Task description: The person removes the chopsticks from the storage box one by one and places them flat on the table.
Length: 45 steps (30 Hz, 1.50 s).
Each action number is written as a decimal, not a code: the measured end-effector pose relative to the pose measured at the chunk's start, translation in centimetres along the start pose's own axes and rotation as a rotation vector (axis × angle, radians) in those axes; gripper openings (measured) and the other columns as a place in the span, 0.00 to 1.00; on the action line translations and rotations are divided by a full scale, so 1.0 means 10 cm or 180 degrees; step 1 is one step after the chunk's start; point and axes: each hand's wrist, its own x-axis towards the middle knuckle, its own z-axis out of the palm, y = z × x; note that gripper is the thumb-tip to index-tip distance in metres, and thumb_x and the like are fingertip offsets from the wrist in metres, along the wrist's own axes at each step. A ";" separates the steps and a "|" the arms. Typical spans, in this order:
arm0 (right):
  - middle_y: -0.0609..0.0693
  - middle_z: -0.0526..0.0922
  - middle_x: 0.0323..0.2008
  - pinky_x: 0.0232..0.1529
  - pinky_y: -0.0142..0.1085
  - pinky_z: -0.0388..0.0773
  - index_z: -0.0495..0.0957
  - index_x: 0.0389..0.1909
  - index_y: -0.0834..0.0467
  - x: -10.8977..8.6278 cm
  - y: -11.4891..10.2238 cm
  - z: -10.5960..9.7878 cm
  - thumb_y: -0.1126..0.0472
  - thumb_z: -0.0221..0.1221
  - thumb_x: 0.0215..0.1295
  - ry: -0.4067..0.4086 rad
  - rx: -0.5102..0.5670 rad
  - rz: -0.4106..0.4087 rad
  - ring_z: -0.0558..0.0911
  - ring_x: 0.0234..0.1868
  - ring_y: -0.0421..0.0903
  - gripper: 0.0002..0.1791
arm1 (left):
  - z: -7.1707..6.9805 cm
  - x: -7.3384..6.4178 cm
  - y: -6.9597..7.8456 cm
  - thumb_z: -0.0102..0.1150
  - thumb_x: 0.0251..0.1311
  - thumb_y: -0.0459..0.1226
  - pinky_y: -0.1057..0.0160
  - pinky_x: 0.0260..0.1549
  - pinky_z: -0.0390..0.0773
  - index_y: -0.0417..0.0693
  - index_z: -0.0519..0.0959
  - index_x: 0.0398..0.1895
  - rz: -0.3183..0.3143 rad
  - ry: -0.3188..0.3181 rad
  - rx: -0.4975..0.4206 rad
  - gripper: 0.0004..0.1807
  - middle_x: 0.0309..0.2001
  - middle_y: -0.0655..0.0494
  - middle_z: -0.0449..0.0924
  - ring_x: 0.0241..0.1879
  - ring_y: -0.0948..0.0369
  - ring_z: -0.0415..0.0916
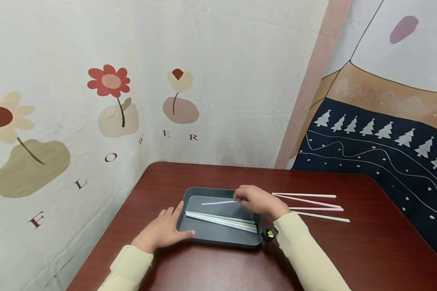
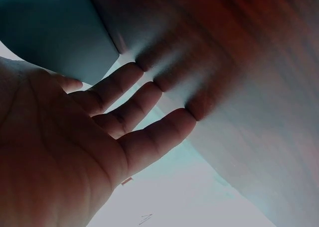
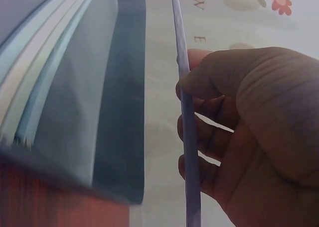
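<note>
Lilac stick: held point(image 1: 220, 202) above the far part of the tray, apart from the bundle below it, its free end pointing left.
Right hand: the hand point(image 1: 256, 199) pinched the stick between thumb and fingertips, with the grip closed down to the stick's thin width.
Bundle: several pale sticks point(image 1: 211, 218), blue, green and cream among them, lay side by side in the tray, slanting towards its near right corner.
Tray: the grey tray point(image 1: 218, 236) sat flat on the table.
Left hand: the hand point(image 1: 164, 228) was at the tray's left edge, fingers extended and thumb spread, curled round nothing; the left wrist view was dim, so how firmly it pressed was hard to tell.
Loose sticks: pink and whitish ones point(image 1: 309, 201) and a green one point(image 1: 322, 216) lay right of the tray.
Watch: a dark one point(image 1: 270, 233) circled the right wrist.
Table: reddish-brown wood point(image 1: 313, 254).
Backdrop: a flower-printed curtain point(image 1: 233, 81) hung behind.
</note>
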 end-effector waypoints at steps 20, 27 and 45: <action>0.46 0.78 0.33 0.39 0.40 0.76 0.81 0.37 0.56 -0.91 0.52 -0.17 0.77 0.54 0.61 0.0315 -0.0106 0.0586 0.74 0.34 0.40 0.14 | 0.01 0.02 0.00 0.56 0.48 0.74 0.42 0.54 0.71 0.40 0.52 0.78 0.0028 0.0031 -0.0019 0.65 0.64 0.37 0.67 0.63 0.41 0.64; 0.47 0.79 0.34 0.41 0.45 0.77 0.80 0.37 0.57 -1.21 0.66 -0.28 0.79 0.55 0.58 0.0452 -0.0178 0.0647 0.75 0.35 0.42 0.15 | 0.00 0.02 0.00 0.56 0.50 0.73 0.38 0.56 0.68 0.38 0.51 0.78 0.0028 0.0011 -0.0021 0.64 0.66 0.32 0.64 0.66 0.36 0.61; 0.44 0.77 0.30 0.37 0.44 0.76 0.78 0.32 0.54 -1.79 0.90 -0.27 0.78 0.58 0.57 0.0408 -0.0332 0.1152 0.73 0.33 0.42 0.15 | 0.00 0.02 -0.01 0.55 0.50 0.74 0.38 0.58 0.67 0.38 0.51 0.78 0.0017 -0.0002 -0.0042 0.64 0.67 0.32 0.64 0.67 0.35 0.59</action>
